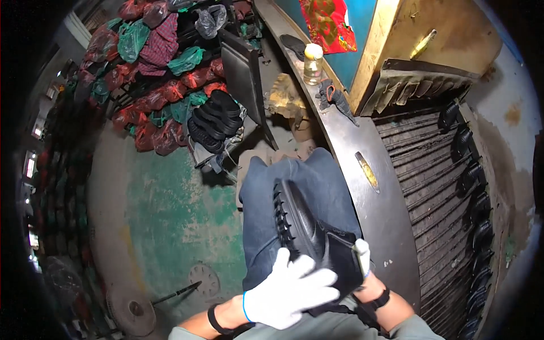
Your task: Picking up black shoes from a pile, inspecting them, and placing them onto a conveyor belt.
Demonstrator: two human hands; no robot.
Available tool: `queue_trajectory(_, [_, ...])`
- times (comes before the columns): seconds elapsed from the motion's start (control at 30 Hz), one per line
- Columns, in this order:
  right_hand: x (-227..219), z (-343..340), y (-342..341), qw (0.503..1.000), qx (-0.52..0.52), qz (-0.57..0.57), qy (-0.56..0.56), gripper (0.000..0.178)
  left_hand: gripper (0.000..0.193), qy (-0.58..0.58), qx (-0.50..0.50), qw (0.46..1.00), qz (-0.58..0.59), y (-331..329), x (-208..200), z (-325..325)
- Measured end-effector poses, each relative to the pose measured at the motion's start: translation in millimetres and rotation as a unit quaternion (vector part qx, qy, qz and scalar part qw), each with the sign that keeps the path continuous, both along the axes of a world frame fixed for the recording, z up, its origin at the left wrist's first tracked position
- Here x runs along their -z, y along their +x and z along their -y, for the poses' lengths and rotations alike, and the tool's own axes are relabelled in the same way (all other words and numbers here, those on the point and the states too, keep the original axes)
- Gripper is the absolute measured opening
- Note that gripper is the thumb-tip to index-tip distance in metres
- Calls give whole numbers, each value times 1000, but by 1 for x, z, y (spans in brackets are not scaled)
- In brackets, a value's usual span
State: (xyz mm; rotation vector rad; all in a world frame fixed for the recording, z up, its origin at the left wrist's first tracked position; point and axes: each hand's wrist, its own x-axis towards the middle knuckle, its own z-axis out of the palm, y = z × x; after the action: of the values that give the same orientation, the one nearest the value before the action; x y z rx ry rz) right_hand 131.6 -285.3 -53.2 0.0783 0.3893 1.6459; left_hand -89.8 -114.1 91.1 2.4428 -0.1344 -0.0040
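Note:
A black boot (306, 224) with a deeply lugged sole lies across my lap on blue jeans, its toe pointing away from me. My right hand (362, 258), in a white glove, grips the boot by the edge of its upper, the thumb showing on the outside and the other fingers hidden. Over the boot's near left side, my left hand (292, 292) is spread in a white glove, fingers apart and slightly blurred at the tips. Whether those fingertips touch the boot I cannot tell.
A curved metal bench (385, 226) runs along my right, carrying a yellow-handled blade (368, 171), a grey cloth (334, 101) and a jar (313, 65). Beyond it, a barred rack (430, 187) holds black boots. Black footwear (214, 120) is piled ahead-left; a fan (130, 309) stands lower left.

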Motion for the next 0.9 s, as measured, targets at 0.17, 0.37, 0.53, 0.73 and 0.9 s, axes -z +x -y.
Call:
queue_trajectory(0.17, [64, 9, -6, 976, -22, 178, -127, 68, 78, -404, -425, 778, 224, 27, 59, 2])
queue_trajectory(0.37, [-33, -30, 11, 942, 1, 325, -88, 80, 66, -342, -500, 780, 157, 72, 98, -4])
queue_trajectory(0.53, [-107, -42, 23, 697, -97, 700, -121, 99, 68, -723, -432, 529, 104, 60, 109, -3])
queue_trajectory(0.73, [-67, -51, 32, 839, 41, 522, -150, 62, 58, -923, -262, 281, 30, 37, 147, 1])
queue_trajectory(0.9, [-45, -70, 24, 830, 13, 540, -138, 52, 58, -904, -224, 353, 91, 23, 166, 8])
